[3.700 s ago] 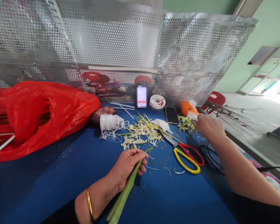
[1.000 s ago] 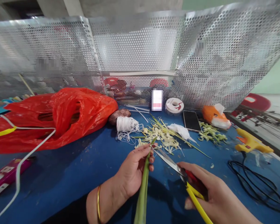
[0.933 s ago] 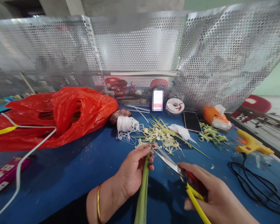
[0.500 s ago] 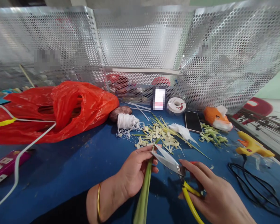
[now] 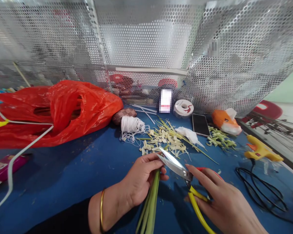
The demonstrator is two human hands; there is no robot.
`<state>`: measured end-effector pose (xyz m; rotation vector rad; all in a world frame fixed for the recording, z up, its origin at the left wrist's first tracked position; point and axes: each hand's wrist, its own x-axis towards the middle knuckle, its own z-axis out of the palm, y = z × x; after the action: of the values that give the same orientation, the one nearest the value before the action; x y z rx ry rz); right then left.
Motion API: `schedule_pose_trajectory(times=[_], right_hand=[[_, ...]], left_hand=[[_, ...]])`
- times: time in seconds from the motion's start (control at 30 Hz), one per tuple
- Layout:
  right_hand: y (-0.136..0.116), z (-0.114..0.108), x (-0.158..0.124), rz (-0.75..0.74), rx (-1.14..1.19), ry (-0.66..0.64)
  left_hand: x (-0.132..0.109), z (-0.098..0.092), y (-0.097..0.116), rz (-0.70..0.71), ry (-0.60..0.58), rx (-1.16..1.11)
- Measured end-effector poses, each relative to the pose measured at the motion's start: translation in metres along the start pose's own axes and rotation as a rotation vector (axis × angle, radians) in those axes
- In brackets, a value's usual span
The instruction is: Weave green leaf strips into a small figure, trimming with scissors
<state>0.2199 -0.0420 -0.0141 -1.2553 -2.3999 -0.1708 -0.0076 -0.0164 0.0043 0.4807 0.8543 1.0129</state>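
Note:
My left hand (image 5: 143, 180) is closed round the upper end of a bundle of long green stalks (image 5: 150, 208), which hang down toward the bottom edge. In my right hand (image 5: 219, 195) is a pair of scissors (image 5: 177, 167) with yellow-coated handles, one of them showing red. The slightly parted blades point up and left, their tips at the fingers of my left hand near the bundle's top. Just beyond lie pale cut scraps (image 5: 167, 138) and thin green stems. The exact cutting spot is hidden by my fingers.
A red plastic bag (image 5: 88, 110) fills the left. White string (image 5: 132, 125), a ribbon roll (image 5: 183, 108), a phone (image 5: 200, 124) and a tissue pack (image 5: 226, 121) lie behind the scraps. A yellow glue gun (image 5: 262, 149) with black cord sits right. Perforated metal panels (image 5: 146, 42) stand behind.
The scissor blades have drawn closer together. The green tip that stood above my left fingers is gone from view, and the bundle's lower stalks look more spread. The camera view has shifted slightly.

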Motion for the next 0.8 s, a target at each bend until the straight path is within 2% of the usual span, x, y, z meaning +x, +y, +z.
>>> schedule_pose_trajectory(times=[0.6, 0.8], right_hand=[[0.01, 0.004, -0.008, 0.041, 0.08, -0.072], [0.006, 0.001, -0.004, 0.139, 0.287, -0.072]], left_hand=[[0.0, 0.001, 0.0, -0.034, 0.003, -0.018], [0.002, 0.0, 0.003, -0.036, 0.069, -0.041]])
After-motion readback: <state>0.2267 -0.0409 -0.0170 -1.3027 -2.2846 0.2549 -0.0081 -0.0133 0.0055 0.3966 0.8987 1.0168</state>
